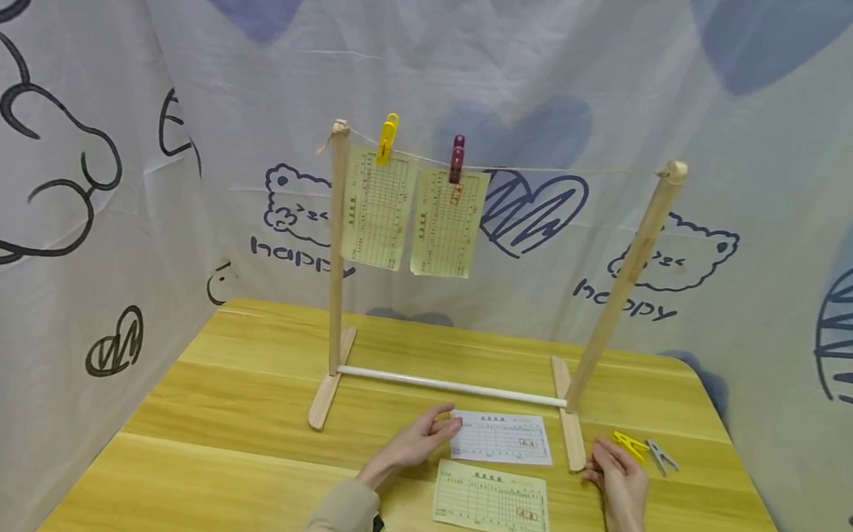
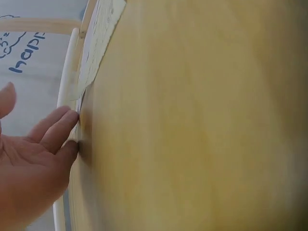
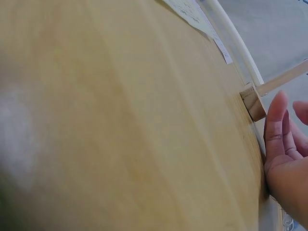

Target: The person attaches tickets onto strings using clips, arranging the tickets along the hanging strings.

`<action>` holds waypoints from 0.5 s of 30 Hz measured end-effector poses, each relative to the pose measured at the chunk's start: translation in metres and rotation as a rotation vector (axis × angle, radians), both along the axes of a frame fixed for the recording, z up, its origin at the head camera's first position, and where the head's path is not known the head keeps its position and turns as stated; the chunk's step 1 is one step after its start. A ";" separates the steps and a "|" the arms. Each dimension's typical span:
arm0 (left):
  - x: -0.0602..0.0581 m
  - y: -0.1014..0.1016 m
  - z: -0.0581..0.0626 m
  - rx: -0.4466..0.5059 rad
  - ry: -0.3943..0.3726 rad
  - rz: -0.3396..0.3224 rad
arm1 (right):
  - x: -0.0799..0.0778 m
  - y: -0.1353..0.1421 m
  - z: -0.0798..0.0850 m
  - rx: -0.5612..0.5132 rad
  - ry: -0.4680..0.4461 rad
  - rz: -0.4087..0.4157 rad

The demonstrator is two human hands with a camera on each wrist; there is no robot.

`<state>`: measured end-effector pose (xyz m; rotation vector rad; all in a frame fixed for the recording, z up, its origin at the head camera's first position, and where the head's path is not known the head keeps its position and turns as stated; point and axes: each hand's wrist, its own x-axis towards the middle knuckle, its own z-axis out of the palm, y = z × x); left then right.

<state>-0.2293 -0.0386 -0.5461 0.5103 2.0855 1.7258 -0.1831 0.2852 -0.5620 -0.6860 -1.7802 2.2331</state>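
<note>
One white slip (image 1: 501,439) lies nearer the right edge of the surface (image 1: 231,459); the left hand (image 1: 419,438) is at its end, thumb apart from fingers, the right hand (image 1: 620,482) loose, empty. Hasty pinching might crease it.

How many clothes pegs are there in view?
4: a yellow peg and a dark red peg on the string, plus another yellow peg and a grey peg on the table near the right hand. Any behind that hand would be hidden.
</note>
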 end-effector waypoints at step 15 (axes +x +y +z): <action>0.006 -0.054 0.000 -0.073 0.048 -0.027 | 0.000 0.000 -0.001 0.005 -0.012 0.022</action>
